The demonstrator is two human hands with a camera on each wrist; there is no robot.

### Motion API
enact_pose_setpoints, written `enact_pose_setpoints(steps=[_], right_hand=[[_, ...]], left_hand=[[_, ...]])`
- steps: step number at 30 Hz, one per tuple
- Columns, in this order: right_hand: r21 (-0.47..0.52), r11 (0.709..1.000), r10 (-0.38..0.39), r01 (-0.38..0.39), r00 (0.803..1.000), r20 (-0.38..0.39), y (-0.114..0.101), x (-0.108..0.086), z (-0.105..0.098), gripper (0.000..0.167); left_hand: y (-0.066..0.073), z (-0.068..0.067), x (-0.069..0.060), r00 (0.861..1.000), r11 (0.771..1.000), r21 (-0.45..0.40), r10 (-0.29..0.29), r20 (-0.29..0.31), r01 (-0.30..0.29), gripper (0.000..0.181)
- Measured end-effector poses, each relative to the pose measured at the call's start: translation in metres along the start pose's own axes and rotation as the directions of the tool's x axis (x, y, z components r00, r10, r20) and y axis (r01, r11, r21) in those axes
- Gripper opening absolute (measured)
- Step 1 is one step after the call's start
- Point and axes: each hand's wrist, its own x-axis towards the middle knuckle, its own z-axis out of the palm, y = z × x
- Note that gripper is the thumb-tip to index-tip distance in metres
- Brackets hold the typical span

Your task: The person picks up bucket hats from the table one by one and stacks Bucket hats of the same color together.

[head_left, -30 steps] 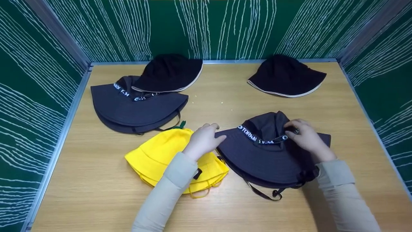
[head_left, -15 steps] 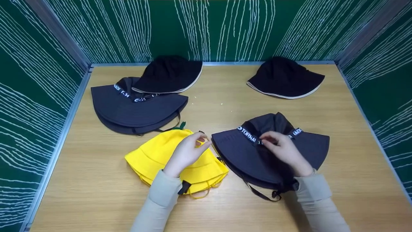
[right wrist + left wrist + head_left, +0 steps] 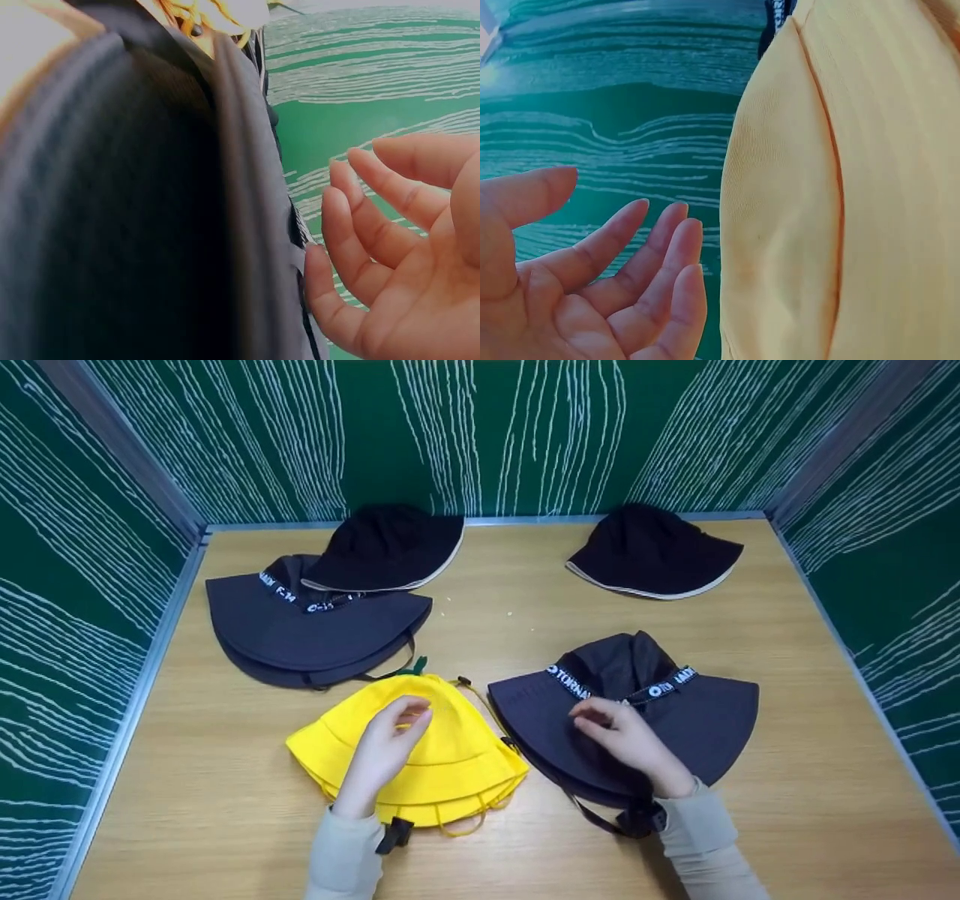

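My left hand (image 3: 382,750) hovers over the left part of a yellow bucket hat (image 3: 442,735), its fingers loosely bent around nothing. In the left wrist view that hat (image 3: 780,187) stands apart from the fingertips (image 3: 686,289). My right hand (image 3: 626,739) is above the front brim of a dark grey wide-brimmed hat (image 3: 720,720) with a lettered band. Nothing is between its relaxed fingers. The right wrist view has this hat's brim (image 3: 251,187) close beside the hand; whether the little finger touches it I cannot tell.
Another dark grey hat (image 3: 300,634) lies at the left, partly under a black hat (image 3: 390,551) with a pale edge. A similar black hat (image 3: 652,555) sits at the back right. Green walls (image 3: 487,435) enclose the wooden table (image 3: 817,810) at the back and sides.
My right hand has left the grey hat's crown and moved left and nearer to me. The left hand has drawn back left and nearer. The hats stay in place as the view tilts slightly.
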Motion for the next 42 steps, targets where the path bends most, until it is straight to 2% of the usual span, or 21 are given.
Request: enact_pose_setpoints(steps=[4,8,12,16,19,22,26,28,30,31,34,38,42], right_hand=[[0.019,1.0,-0.014,0.014,0.999,0.035,-0.003,-0.002,0.008,0.012],[0.037,0.998,-0.061,0.059,0.996,0.062,-0.008,-0.003,0.019,0.012],[0.067,0.992,-0.11,0.103,0.988,0.105,-0.015,-0.001,0.034,0.012],[0.072,0.99,-0.128,0.12,0.983,0.13,-0.022,0.002,0.047,0.011],[0.077,0.991,-0.121,0.11,0.98,0.16,-0.025,0.003,0.054,0.012],[0.07,0.994,-0.098,0.087,0.977,0.191,-0.025,0.002,0.058,0.013],[0.049,0.997,-0.07,0.061,0.978,0.198,-0.025,0.002,0.064,0.012],[0.044,0.998,-0.053,0.045,0.979,0.196,-0.025,0.002,0.068,0.011],[0.042,0.999,-0.042,0.035,0.982,0.185,-0.026,0.002,0.072,0.01],[0.041,0.999,-0.039,0.032,0.984,0.176,-0.026,0.002,0.074,0.009],[0.042,0.998,-0.041,0.035,0.989,0.139,-0.025,0.002,0.079,0.007],[0.04,0.998,-0.051,0.047,0.994,0.101,-0.022,0.001,0.082,0.007],[0.03,0.998,-0.05,0.048,0.995,0.089,-0.021,0.001,0.082,0.008]], left_hand=[[-0.009,-0.01,-0.009,0.999,0.999,-0.043,-0.013,-0.046,0.012,0.032],[-0.017,-0.025,-0.015,0.994,0.997,-0.074,-0.01,-0.11,0.002,0.028],[-0.029,-0.044,-0.025,0.984,0.991,-0.133,-0.015,-0.176,-0.008,0.028],[-0.042,-0.061,-0.036,0.971,0.978,-0.208,-0.047,-0.236,-0.003,0.03],[-0.049,-0.073,-0.041,0.956,0.957,-0.285,-0.124,-0.264,0.045,0.031],[-0.054,-0.086,-0.04,0.936,0.933,-0.346,-0.209,-0.282,0.104,0.033],[-0.058,-0.103,-0.03,0.915,0.932,-0.305,-0.287,-0.282,0.199,0.044],[-0.062,-0.112,-0.022,0.911,0.923,-0.303,-0.319,-0.261,0.236,0.05],[-0.067,-0.12,-0.014,0.908,0.899,-0.356,-0.35,-0.229,0.257,0.055],[-0.069,-0.124,-0.011,0.906,0.879,-0.397,-0.367,-0.21,0.264,0.057],[-0.078,-0.134,0.0,0.891,0.791,-0.535,-0.431,-0.142,0.298,0.063],[-0.09,-0.14,0.011,0.866,0.702,-0.639,-0.487,-0.111,0.313,0.067],[-0.096,-0.144,0.018,0.851,0.651,-0.686,-0.517,-0.087,0.325,0.068]])
